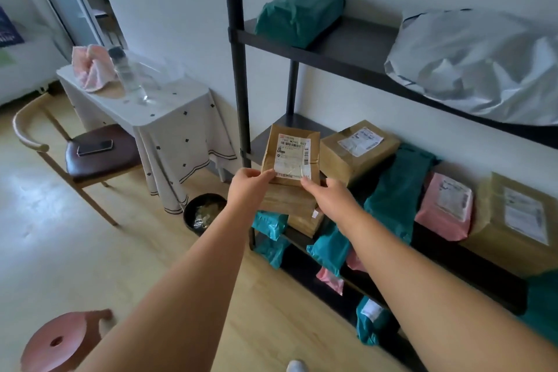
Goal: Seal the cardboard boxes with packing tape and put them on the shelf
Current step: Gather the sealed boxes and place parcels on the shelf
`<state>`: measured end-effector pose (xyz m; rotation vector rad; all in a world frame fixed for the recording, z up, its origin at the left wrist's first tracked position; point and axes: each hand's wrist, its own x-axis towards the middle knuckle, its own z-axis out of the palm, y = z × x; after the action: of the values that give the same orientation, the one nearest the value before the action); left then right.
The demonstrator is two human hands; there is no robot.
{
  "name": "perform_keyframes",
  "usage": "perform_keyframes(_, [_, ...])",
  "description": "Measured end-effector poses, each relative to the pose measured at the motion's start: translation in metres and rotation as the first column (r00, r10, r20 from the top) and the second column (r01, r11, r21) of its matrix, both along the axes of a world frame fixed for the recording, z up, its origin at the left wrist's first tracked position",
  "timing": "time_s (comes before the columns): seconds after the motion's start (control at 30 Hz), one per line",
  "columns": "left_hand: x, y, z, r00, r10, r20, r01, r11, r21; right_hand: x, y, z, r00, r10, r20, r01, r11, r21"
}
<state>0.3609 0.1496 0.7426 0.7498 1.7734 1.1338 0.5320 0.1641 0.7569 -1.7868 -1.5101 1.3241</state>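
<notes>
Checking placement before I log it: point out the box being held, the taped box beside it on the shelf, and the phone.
held box (291, 149): head view, on its white label.
taped box (347, 157): head view, on its brown front face.
phone (95, 147): head view, middle of its screen.

Bare shelf board (271, 142) behind black post (240, 100), taped box (356, 151) (labelled) blocking right

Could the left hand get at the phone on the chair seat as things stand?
Probably not at once: the left hand helps hold the labelled box at the shelf, and the phone lies well off to its left, though nothing covers it.
</notes>
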Motion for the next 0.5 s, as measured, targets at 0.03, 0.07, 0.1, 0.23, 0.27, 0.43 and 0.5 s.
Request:
perform_keyframes(0.03, [-0.002, 0.015, -0.002, 1.000, -0.012, -0.019, 0.012, 1.000, -0.007, -0.003, 0.018, -0.006, 1.000, -0.003, -0.007, 0.003, 1.000, -0.010])
perform_keyframes(0.07, [-0.003, 0.023, -0.001, 0.999, -0.028, -0.041, 0.028, 1.000, -0.014, -0.006, 0.028, -0.008, 1.000, -0.011, -0.008, 0.011, 1.000, -0.020])
perform_keyframes(0.1, [-0.006, 0.036, -0.002, 0.998, -0.035, -0.057, 0.034, 0.999, -0.021, -0.010, 0.043, -0.011, 1.000, -0.014, -0.008, 0.013, 0.999, -0.037])
perform_keyframes(0.23, [-0.020, 0.080, -0.010, 0.992, -0.048, -0.113, 0.043, 0.998, -0.048, -0.027, 0.090, -0.024, 1.000, -0.019, -0.017, 0.018, 0.998, -0.061])
perform_keyframes(0.27, [-0.024, 0.091, -0.015, 0.991, -0.055, -0.121, 0.049, 0.997, -0.057, -0.031, 0.101, -0.028, 1.000, -0.017, -0.016, 0.016, 0.997, -0.071])
perform_keyframes(0.43, [-0.036, 0.133, -0.029, 0.985, -0.107, -0.135, 0.097, 0.992, -0.077, -0.049, 0.141, -0.045, 0.998, -0.068, -0.017, 0.066, 0.991, -0.115])
perform_keyframes(0.5, [-0.041, 0.149, -0.036, 0.982, -0.127, -0.141, 0.115, 0.989, -0.088, -0.053, 0.155, -0.052, 0.997, -0.076, -0.020, 0.073, 0.991, -0.114])
